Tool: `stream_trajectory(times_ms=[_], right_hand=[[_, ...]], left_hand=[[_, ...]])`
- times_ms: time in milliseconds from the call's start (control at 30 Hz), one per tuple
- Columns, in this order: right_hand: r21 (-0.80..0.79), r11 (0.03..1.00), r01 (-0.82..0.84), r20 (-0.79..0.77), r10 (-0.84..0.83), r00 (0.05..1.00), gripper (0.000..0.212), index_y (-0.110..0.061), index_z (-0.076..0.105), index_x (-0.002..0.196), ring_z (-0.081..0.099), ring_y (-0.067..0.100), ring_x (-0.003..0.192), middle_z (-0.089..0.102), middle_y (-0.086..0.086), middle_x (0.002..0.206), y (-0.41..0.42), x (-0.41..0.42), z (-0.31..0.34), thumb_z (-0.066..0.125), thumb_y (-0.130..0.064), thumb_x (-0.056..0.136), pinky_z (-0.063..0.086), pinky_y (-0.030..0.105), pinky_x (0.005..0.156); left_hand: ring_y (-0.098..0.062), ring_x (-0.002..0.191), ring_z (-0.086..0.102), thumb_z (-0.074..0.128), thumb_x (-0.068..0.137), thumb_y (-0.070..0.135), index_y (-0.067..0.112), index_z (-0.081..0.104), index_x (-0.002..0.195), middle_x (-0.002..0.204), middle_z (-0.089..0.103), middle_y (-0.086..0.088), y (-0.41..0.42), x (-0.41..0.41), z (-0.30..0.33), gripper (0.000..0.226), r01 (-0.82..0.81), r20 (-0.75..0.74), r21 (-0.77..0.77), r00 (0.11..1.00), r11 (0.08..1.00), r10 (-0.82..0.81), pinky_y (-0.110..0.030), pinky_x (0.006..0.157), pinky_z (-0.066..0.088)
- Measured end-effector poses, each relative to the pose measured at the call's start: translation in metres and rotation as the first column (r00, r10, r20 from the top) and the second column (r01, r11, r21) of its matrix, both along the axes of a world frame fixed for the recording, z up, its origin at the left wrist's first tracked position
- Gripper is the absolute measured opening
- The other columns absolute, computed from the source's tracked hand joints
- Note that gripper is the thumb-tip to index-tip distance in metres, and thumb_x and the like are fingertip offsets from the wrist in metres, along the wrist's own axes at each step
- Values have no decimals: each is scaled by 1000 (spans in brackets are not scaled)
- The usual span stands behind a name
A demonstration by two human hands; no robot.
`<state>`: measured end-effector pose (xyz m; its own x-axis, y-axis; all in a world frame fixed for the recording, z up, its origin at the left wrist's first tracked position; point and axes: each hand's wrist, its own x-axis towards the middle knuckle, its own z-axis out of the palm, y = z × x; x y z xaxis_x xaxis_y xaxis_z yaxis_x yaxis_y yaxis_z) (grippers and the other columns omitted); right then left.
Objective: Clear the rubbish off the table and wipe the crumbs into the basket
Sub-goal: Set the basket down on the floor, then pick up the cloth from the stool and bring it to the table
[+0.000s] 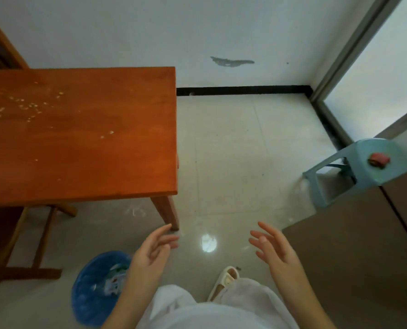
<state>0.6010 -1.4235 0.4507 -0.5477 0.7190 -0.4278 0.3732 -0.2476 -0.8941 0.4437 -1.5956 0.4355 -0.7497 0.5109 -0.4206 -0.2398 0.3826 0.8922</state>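
Both your hands are free: your left hand [153, 250] and your right hand [272, 245] hang over the floor tiles with fingers spread and relaxed, holding nothing, well clear of the wooden table [126, 162]. No wrappers or larger rubbish show on the part of the tabletop in view, and some packaging already lies in the blue-lined basket [90, 288] on the floor below the table's near edge, so the clearing step looks finished. What remains is the crumbs [24, 104], scattered toward the table's far left corner and running off the left of the view. No cloth is plainly in sight; the small red thing [379, 159] on the blue plastic stool [354, 162] at your right may be one, but that is unclear. Your next move calls for a wiper, then bringing the basket under the table's edge before sweeping toward it.
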Motion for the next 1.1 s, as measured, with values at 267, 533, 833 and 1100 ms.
stream_trajectory(times_ms=[267, 533, 833, 1100], right_hand=[[-50, 993, 107, 43, -105, 994, 26, -24, 56, 112, 62, 14, 102, 64, -1, 108, 106, 34, -13, 47, -10, 93, 46, 36, 96], [-79, 967, 241, 84, -234, 968, 26, -25, 55, 112, 64, 12, 100, 65, 0, 111, 208, 16, -31, 47, -10, 93, 47, 34, 95], [-56, 887, 458, 39, -456, 889, 29, -25, 52, 120, 63, 2, 97, 63, -6, 113, 354, -63, -25, 46, -20, 93, 47, 31, 94], [-60, 685, 726, 55, -724, 687, 26, -22, 54, 117, 62, 13, 101, 64, 3, 112, 446, -72, -25, 47, -14, 93, 49, 27, 82]], left_hand=[[-6, 94, 69, 45, 94, -2, 32, 58, 107, 103, 70, -3, 129, 13, 3, 39, 129, 72, -20, 989, 991, -127, -27, 89, 51], [-3, 89, 69, 46, 93, 0, 39, 57, 102, 96, 72, 4, 258, -29, -12, 41, 218, 94, -55, 973, 974, -213, -23, 80, 52], [-11, 90, 68, 45, 93, -4, 33, 58, 104, 98, 70, -2, 461, -142, -11, 41, 425, 15, 7, 905, 905, -425, -13, 76, 54], [-5, 87, 69, 47, 93, -2, 34, 58, 104, 94, 73, 2, 618, -167, -8, 39, 673, 15, -35, 740, 739, -672, -13, 75, 55]])
